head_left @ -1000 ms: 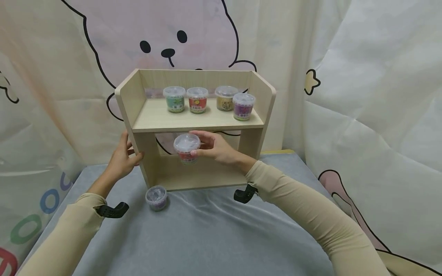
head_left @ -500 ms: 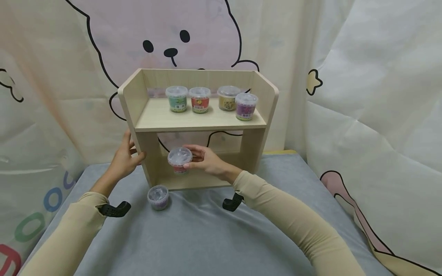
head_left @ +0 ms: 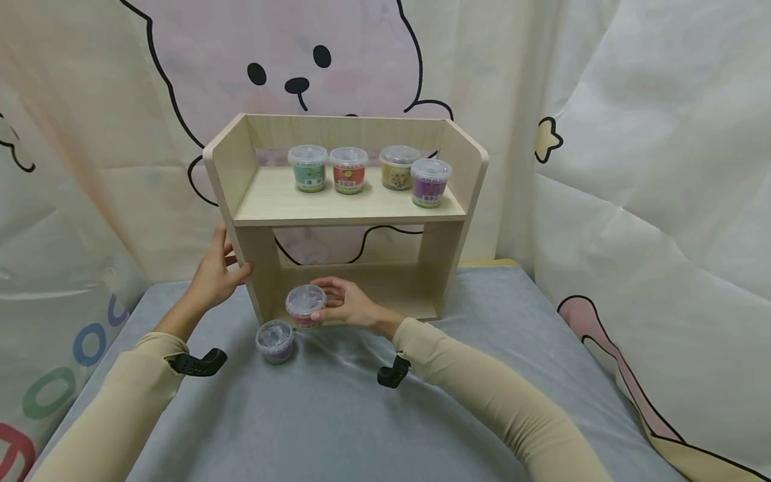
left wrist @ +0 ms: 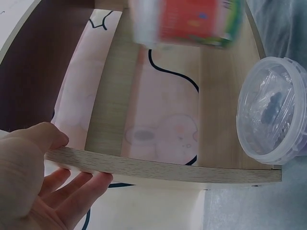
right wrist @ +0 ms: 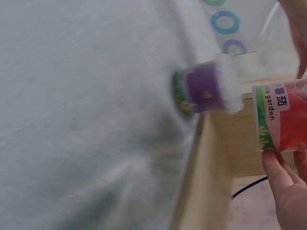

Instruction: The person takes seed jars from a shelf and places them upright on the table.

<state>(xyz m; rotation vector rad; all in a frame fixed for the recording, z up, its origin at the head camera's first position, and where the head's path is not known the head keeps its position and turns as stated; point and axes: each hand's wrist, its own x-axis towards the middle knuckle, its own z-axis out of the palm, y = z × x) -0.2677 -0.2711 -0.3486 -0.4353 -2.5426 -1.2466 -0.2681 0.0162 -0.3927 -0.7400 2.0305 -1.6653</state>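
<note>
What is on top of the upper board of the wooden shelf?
On the upper board stand a green cup, a red cup, a yellow cup and a purple cup. The spots directly behind them are hidden.

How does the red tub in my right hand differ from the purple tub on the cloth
The red tub is held in your right hand, while the purple tub stands on the cloth with no hand on it. The red tub is printed mainly in red, the purple tub mainly in purple. Both are round and clear-lidded, with green near the base.
</note>
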